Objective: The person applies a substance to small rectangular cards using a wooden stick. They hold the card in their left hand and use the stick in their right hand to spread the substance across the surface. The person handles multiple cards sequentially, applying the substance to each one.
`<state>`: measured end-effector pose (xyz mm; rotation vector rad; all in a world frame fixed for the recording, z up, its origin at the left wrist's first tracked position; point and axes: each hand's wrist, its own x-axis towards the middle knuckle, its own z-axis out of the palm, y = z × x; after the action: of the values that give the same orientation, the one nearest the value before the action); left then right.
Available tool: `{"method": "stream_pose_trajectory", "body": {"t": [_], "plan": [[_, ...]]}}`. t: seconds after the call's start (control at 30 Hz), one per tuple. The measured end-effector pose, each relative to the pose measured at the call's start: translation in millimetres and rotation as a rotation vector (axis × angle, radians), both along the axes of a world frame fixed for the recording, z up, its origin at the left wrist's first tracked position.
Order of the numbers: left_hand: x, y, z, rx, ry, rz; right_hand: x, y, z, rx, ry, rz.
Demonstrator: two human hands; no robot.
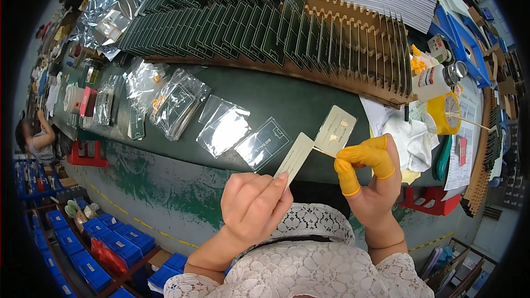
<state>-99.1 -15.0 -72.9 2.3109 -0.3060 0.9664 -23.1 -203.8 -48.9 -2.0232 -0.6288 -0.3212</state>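
On the far left of the green desk (234, 85), crinkled silver bags (91, 22) lay in a heap; beside them, thin dark green cards (182, 30) leaned in rows in a brown notched rack (326, 80). Nearer, glossy clear sleeves (223, 127) looked slick and limp. The left hand (254, 204) was closed around the lower end of a pale, narrow card (295, 160), held aloft near the desk's near edge. That card looked light, smooth and fairly stiff, likely to crease if pinched hard, so its edges seemed the safest hold. Just right of it, a gold-flecked card (335, 129) seemed to lie flat. The right hand (378, 193), in wrinkled yellow finger covers (381, 161), pinched a thin sliver (324, 152), too small to identify. Farther right sat a soft, rumpled white cloth (413, 143).
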Motion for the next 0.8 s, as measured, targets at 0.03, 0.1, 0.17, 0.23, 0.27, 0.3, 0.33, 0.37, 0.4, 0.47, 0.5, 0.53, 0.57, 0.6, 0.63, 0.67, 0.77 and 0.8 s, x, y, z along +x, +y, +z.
{"method": "stream_pose_trajectory", "body": {"t": [0.03,0.1,0.17,0.23,0.27,0.3,0.33,0.37,0.4,0.47,0.5,0.53,0.57,0.6,0.63,0.67,0.77,0.8], "plan": [[-0.1,0.0,0.2,0.000,0.000,0.001,0.1,-0.1,-0.2,-0.006,-0.010,0.013],[0.0,1.0,0.1,0.008,0.000,0.005,-0.1,-0.3,-0.8,-0.019,-0.028,0.039],[-0.7,1.1,-0.3,0.010,0.004,0.006,-1.3,-0.3,-1.0,-0.019,-0.026,0.038],[-0.9,1.4,0.7,0.008,0.006,0.004,-0.9,0.2,-0.6,-0.014,-0.026,0.038],[-1.0,1.5,0.8,0.005,0.006,0.003,-0.4,0.2,-0.9,-0.008,-0.025,0.038],[-1.1,1.5,0.4,0.002,0.006,0.001,-0.1,0.3,-1.4,-0.002,-0.024,0.038],[-1.2,1.6,0.1,-0.001,0.006,0.000,-0.2,0.6,-1.5,-0.006,-0.026,0.041],[-1.1,1.7,0.3,0.000,0.007,0.001,-0.6,0.9,-1.5,-0.009,-0.028,0.044],[-1.1,1.8,0.5,0.000,0.010,0.003,-1.3,1.0,-1.5,-0.013,-0.028,0.046],[-1.3,1.8,0.3,-0.006,0.015,0.003,-2.5,0.6,-0.9,-0.026,-0.028,0.058],[-1.2,1.9,0.3,-0.010,0.015,0.002,-2.6,0.5,-0.5,-0.032,-0.028,0.064],[-1.2,1.8,0.2,-0.015,0.015,0.002,-2.4,0.6,-0.8,-0.022,-0.030,0.059],[-1.4,1.8,0.0,-0.017,0.016,0.002,-2.2,0.7,-1.3,-0.012,-0.031,0.053],[-1.8,1.7,-0.4,-0.020,0.018,0.001,-2.1,0.9,-1.6,-0.003,-0.032,0.047],[-2.0,1.7,-0.6,-0.022,0.019,0.001,-1.8,0.9,-1.6,-0.006,-0.045,0.046],[-1.9,1.2,0.9,-0.021,0.031,0.008,-1.3,0.9,-1.6,-0.009,-0.058,0.046],[-1.4,-0.1,5.1,-0.021,0.055,0.021,-1.6,1.5,-0.9,-0.015,-0.074,0.042],[-1.5,-0.1,5.0,-0.023,0.055,0.021,-1.8,1.7,-0.8,-0.016,-0.076,0.040]]}}
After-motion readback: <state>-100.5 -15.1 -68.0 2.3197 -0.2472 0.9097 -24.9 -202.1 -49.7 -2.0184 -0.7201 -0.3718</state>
